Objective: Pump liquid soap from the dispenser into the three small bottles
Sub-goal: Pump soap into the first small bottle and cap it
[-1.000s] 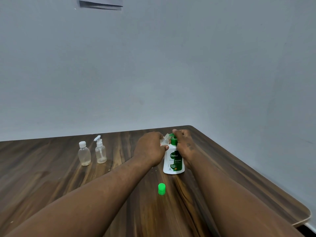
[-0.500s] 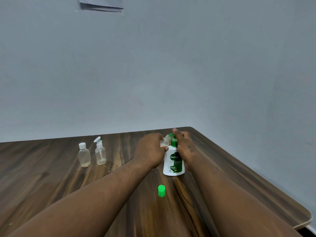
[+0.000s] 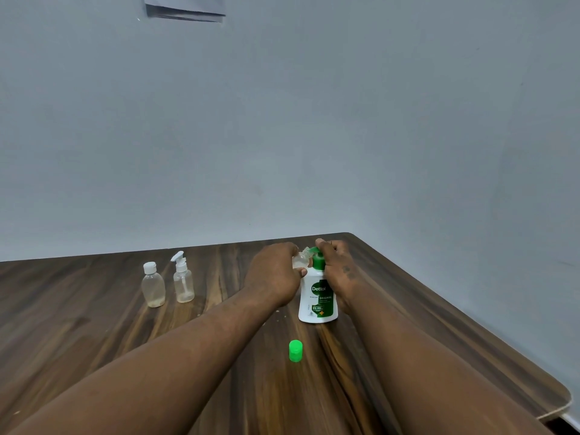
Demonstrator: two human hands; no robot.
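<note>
A white soap dispenser (image 3: 317, 301) with a green pump head stands on the wooden table (image 3: 94, 324). My right hand (image 3: 337, 268) rests over the pump head, fingers curled on it. My left hand (image 3: 274, 274) grips a small clear bottle (image 3: 300, 259), tilted with its open mouth at the pump's spout. A green cap (image 3: 295, 350) lies on the table in front of the dispenser. Two more small clear bottles stand to the left: one with a white screw cap (image 3: 153, 284) and one with a white spray head (image 3: 183, 281).
The table ends at a rounded corner on the right (image 3: 558, 400), close to a pale wall. Papers (image 3: 185, 7) hang on the wall at the top. Bare wood stretches between the two left bottles and my left arm.
Both hands stay at the pump with the small bottle held to the spout; only the camera view has shifted slightly.
</note>
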